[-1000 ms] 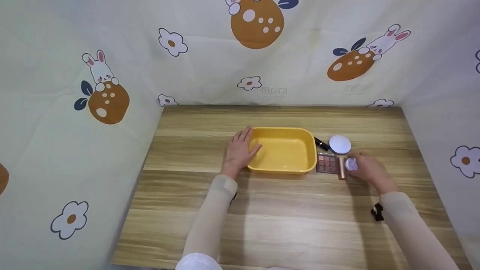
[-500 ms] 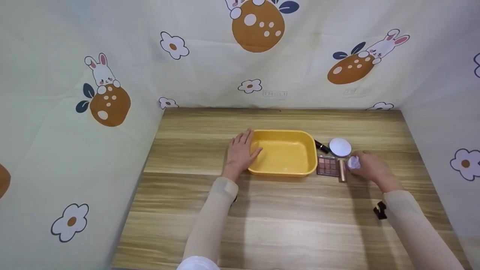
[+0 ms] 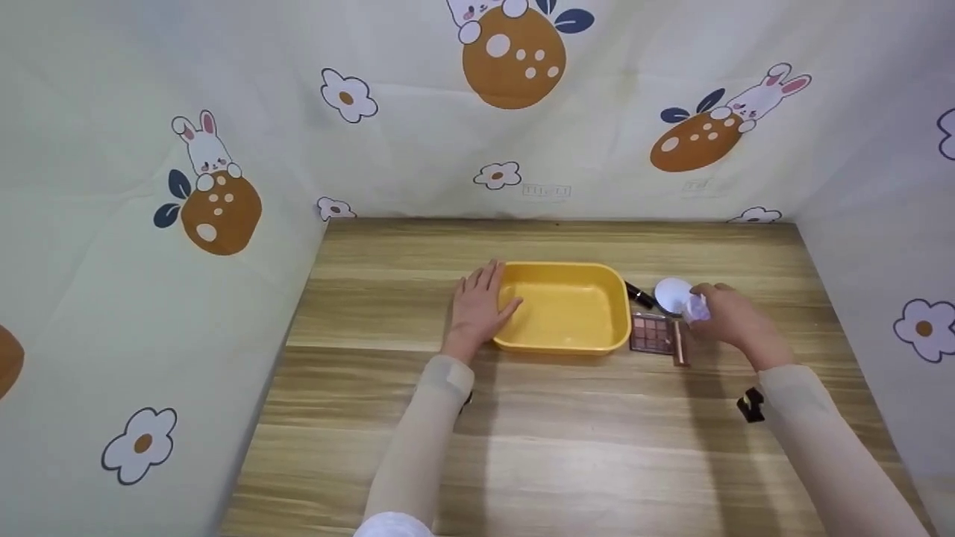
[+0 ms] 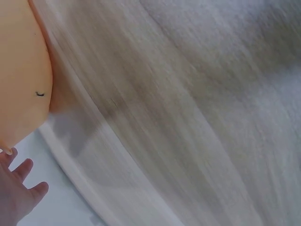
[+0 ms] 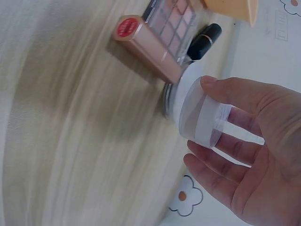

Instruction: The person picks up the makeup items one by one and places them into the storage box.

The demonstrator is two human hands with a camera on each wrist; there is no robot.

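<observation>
My left hand (image 3: 475, 306) rests on the left rim of a yellow plastic basin (image 3: 563, 350), fingers straight, thumb over the inner edge. In the left wrist view its fingertips (image 4: 39, 190) show at the basin's side. My right hand (image 3: 737, 324) pinches a small translucent white jar (image 5: 200, 115) between thumb and fingers, tilted. From the head view the jar overlaps the near edge of a round white compact (image 3: 668, 293). Left of this hand lie a rose-gold lipstick tube (image 3: 680, 344) and an eyeshadow palette (image 3: 651, 333) with pinkish pans.
A black cosmetic tube (image 3: 639, 294) lies between the basin's right wall and the compact. The wood-grain table (image 3: 574, 440) meets a patterned cloth (image 3: 418, 149) behind and at both sides. Black wrist-camera mounts (image 3: 751, 405) hang under the sleeves.
My right hand has brought the jar from beside the lipstick tube up and away from me, over the compact's edge. My left hand stays on the basin. The head view has tilted slightly.
</observation>
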